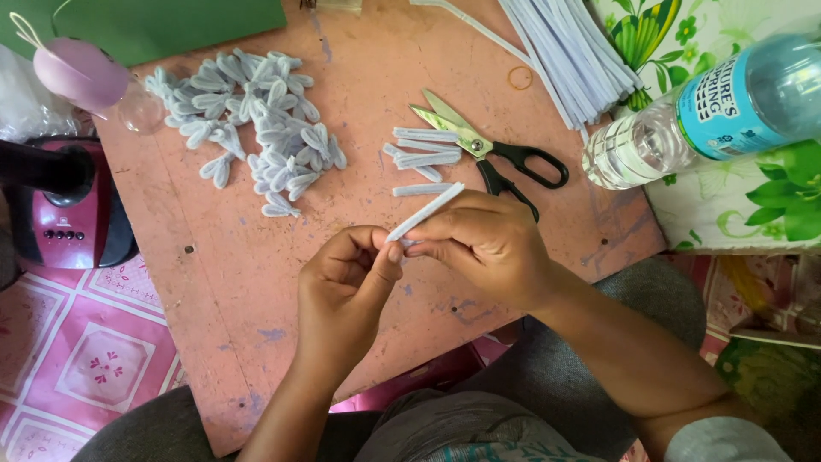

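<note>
Both hands pinch one short white pipe cleaner piece (425,211): left hand (346,278) clamps its lower end, right hand (483,239) steadies it above the worktop (256,282), scissors (487,150) near.

- Stem (425,211): short pale lavender fuzzy wire piece, straight, tilted up to the right, its lower end pinched between the fingertips of both hands above the bench.

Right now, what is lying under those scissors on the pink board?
The open blades of the scissors overlap short white pipe-cleaner pieces on the pink board. Anything beneath the black handles is hidden.
</note>
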